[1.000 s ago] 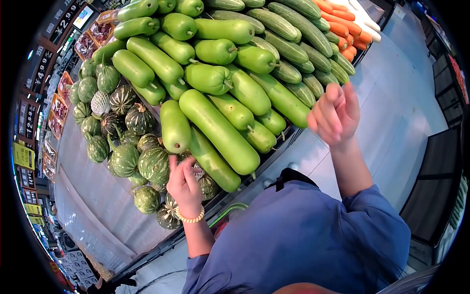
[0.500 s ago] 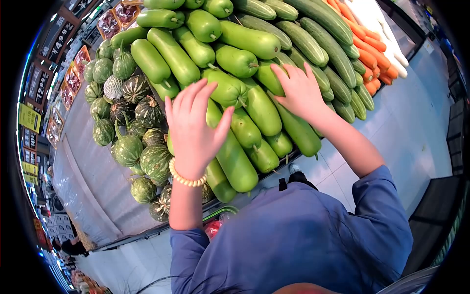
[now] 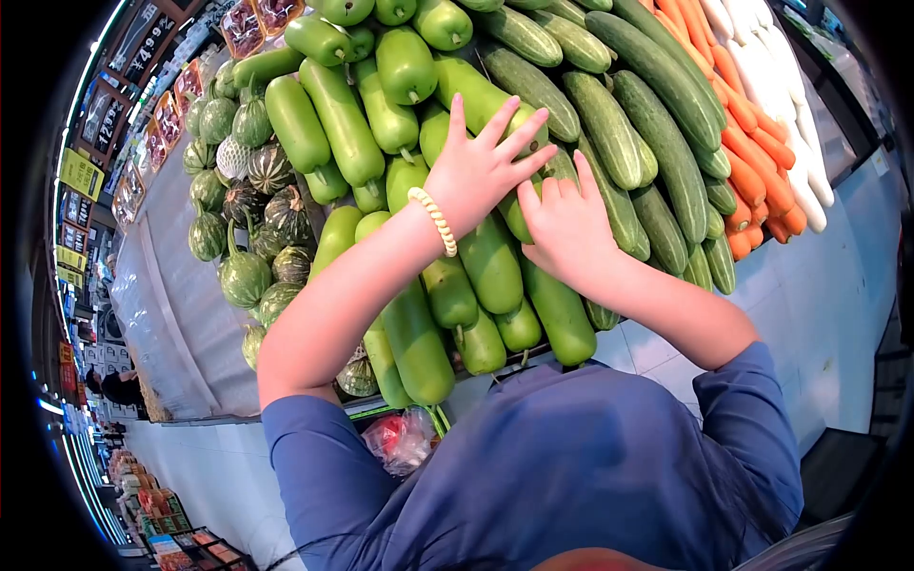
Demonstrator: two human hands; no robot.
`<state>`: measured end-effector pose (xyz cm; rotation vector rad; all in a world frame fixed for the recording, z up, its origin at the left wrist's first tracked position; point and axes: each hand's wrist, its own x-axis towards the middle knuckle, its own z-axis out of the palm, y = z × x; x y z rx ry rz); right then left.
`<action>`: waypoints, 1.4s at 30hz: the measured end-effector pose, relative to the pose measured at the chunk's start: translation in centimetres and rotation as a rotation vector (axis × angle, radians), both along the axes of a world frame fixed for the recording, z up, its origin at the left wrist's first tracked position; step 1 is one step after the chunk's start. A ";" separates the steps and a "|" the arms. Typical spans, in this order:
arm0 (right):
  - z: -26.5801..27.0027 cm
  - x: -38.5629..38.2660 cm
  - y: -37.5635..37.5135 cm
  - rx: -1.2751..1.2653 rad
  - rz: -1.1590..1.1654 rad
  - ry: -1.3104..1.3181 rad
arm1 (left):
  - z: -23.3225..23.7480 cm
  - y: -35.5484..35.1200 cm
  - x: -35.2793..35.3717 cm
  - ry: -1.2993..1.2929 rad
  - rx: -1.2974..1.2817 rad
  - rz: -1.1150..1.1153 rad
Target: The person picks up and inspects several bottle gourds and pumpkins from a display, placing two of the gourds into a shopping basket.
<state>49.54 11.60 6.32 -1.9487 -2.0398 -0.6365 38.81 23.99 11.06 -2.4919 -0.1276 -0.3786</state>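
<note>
A heap of smooth light-green bottle gourds (image 3: 418, 338) lies under both of my hands. My left hand (image 3: 486, 167), wearing a beaded bracelet (image 3: 435, 219), is laid over the middle of the heap with its fingers spread, pointing up and right. Close beside it is my right hand (image 3: 568, 228), resting at the border between the gourds and the darker green cucumbers (image 3: 609, 124). Its fingers are slightly bent and parted, and its fingertips come near those of the left hand. Neither hand is closed around a gourd. My palms hide the gourds directly beneath them.
Small striped squashes (image 3: 246, 276) are piled to the left, beside a grey display surface (image 3: 181, 314). Carrots (image 3: 752, 162) and white radishes (image 3: 809, 176) lie at the right. A plastic bag with something red (image 3: 400, 440) hangs near the front edge. Price signs (image 3: 81, 176) line the far left.
My left hand has swung right across the gourds toward my right hand. My right hand has shifted slightly down, its fingers less stretched. The view has shifted, showing more carrots and radishes.
</note>
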 end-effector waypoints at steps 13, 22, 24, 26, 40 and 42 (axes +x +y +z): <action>6.9 1.9 0.1 -0.249 -0.059 0.432 | 3.6 1.3 -0.1 -0.007 -0.022 0.107; 6.4 0.8 -2.0 -0.127 -0.102 0.724 | 3.5 2.3 -0.4 0.066 -0.139 0.075; 7.4 0.6 -2.2 -0.206 -0.134 0.754 | 3.4 2.7 -0.4 0.053 -0.140 0.048; 7.9 0.5 -2.1 -0.182 -0.075 0.674 | 3.6 2.8 -0.3 0.062 -0.167 0.046; 8.5 4.7 -17.1 -0.084 -0.123 1.587 | 1.0 1.6 -0.7 0.138 -0.016 0.091; 6.2 3.7 -20.4 -0.009 -0.178 1.892 | 0.1 1.5 -0.9 0.144 0.016 0.077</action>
